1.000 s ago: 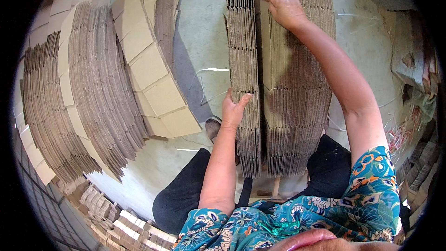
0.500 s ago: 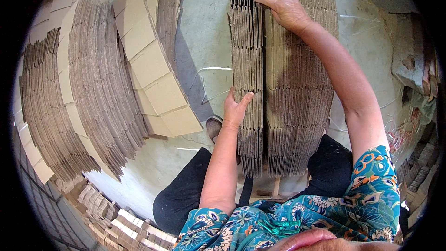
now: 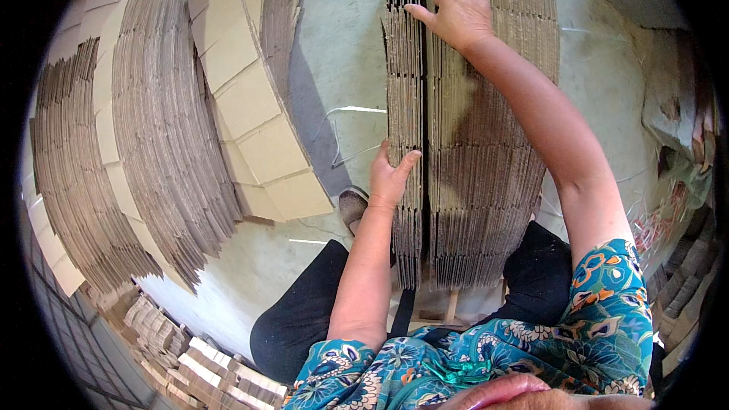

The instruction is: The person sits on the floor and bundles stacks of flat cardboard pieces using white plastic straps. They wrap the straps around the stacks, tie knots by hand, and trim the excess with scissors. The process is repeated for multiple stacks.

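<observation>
Two rows of flat brown cardboard sheets stand on edge in front of me, a narrow left row (image 3: 404, 106) and a wide right row (image 3: 493, 159). My left hand (image 3: 390, 176) presses flat against the left side of the narrow row, fingers together. My right hand (image 3: 454, 9) rests on top of the far end, fingers spread over the gap between the two rows. Neither hand lifts a sheet.
Fanned stacks of folded cardboard boxes (image 3: 159, 137) lie on the concrete floor (image 3: 342, 53) to my left. White plastic strapping (image 3: 345, 133) lies loose beside the narrow row. Small bundled cardboard pieces (image 3: 190, 357) sit at lower left. Rubble and scraps (image 3: 676, 182) crowd the right edge.
My right hand has slid a little leftward along the far end toward the gap between the rows. My left hand has stayed against the narrow row.
</observation>
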{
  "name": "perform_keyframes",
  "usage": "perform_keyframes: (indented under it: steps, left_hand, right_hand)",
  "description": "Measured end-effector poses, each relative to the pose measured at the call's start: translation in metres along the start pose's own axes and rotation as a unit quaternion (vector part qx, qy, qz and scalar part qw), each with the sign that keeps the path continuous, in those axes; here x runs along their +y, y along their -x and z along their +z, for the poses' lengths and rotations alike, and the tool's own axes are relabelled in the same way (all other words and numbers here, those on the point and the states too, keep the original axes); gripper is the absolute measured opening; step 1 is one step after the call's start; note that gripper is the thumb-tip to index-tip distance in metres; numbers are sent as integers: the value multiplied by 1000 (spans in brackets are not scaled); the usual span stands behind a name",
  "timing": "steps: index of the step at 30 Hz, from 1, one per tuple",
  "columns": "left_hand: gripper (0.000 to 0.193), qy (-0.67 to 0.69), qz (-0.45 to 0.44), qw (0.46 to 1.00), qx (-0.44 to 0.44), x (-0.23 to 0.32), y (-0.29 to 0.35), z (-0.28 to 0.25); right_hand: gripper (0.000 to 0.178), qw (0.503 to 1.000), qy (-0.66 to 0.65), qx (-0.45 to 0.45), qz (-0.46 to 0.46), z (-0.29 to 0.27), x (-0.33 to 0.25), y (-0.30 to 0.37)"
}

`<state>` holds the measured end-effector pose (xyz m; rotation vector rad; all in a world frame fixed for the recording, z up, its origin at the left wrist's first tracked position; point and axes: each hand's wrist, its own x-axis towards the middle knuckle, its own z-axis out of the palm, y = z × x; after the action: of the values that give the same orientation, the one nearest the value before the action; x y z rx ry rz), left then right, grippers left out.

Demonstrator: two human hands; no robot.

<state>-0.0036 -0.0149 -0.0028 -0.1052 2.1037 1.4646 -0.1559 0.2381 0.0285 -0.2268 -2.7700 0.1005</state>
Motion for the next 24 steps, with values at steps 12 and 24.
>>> perform_keyframes:
  steps: [12,24]
  left_hand:
    - [78,12,8,1000,-2,5,0,1]
    - [77,1,18,1000,-4,9,1,0]
  right_hand:
    - [60,994,-22,-29,-104,3,2,5]
    - [52,985,-11,-49,-166,8,3,5]
